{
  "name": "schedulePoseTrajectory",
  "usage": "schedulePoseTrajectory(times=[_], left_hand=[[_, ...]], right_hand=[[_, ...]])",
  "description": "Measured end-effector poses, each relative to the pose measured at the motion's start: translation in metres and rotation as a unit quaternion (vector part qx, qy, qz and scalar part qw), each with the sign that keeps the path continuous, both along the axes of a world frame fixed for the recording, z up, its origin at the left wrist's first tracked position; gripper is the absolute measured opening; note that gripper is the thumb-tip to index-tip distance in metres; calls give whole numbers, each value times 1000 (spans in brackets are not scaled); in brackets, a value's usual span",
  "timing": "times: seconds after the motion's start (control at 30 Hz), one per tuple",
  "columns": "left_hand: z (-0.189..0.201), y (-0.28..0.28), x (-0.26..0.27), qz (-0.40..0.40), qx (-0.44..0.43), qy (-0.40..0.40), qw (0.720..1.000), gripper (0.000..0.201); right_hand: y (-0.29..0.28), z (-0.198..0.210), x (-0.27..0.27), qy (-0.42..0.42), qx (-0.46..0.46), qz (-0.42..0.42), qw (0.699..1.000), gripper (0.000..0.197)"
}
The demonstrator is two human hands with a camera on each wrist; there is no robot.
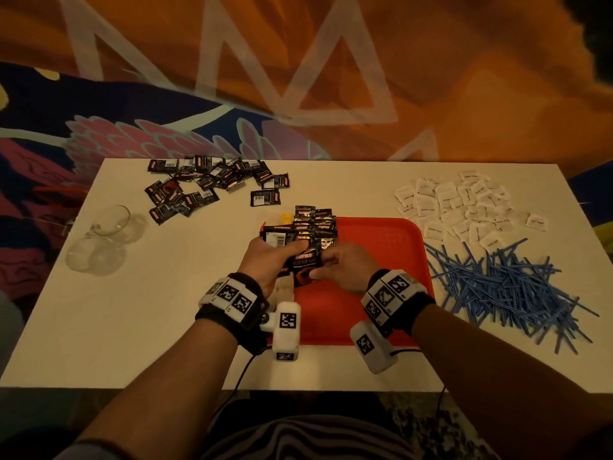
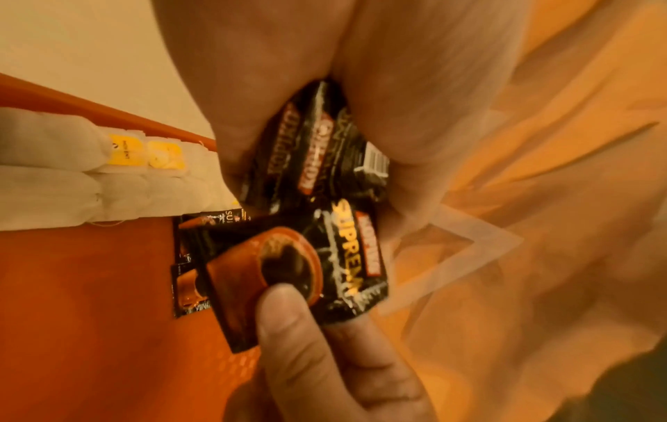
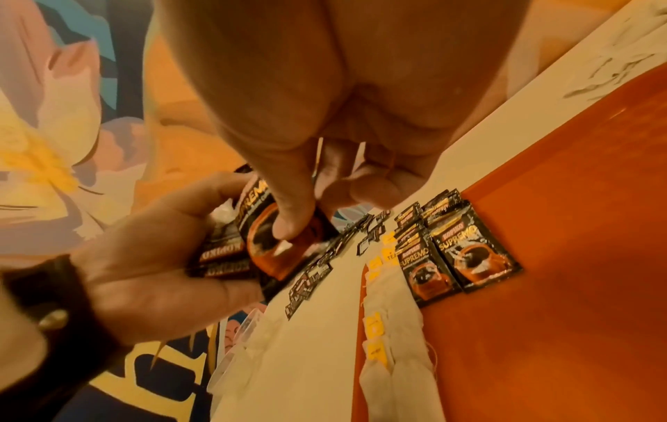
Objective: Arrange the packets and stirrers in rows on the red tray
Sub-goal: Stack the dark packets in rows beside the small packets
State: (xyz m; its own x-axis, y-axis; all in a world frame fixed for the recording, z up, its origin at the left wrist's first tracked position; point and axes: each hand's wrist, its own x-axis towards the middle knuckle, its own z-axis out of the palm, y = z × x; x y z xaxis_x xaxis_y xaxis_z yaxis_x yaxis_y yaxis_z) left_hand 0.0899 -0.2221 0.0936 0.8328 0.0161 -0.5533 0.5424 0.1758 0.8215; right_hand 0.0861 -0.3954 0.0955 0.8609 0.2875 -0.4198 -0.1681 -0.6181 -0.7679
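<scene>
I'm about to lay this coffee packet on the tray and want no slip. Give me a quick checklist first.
1. Right hand pinches one packet: ok.
2. Left hand holds the spare stack: ok.
3. Coffee rows on the tray are neat: ok.
4. Bare tray near the rows: ok.
5. Tea bags clear of that spot: ok.
6. Packets left in the stack: cannot tell.

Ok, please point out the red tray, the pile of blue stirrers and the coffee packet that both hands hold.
red tray [image 1: 381, 260], head view, bare floor of the tray
blue stirrers [image 1: 504, 287], head view, middle of the pile
coffee packet [image 2: 288, 274], left wrist view, printed cup on its front
</scene>
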Motion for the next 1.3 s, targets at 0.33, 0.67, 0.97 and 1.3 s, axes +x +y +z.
schedulePoseTrajectory(times=[0.33,0.67,0.97,1.3], left_hand=[[-28,35,-2,173,17,86,981,19],[-48,81,-20,183,-73,131,972,6],[-59,101,-30,183,-53,144,971,4],[-60,100,-29,176,-70,143,971,4]], right_hand=[[18,-45,7,19,-19,-37,999,14],[24,-114,29,89,-127,-146,977,19],[38,-128,47,100,-125,-216,963,18],[39,-133,49,103,-113,-263,952,22]])
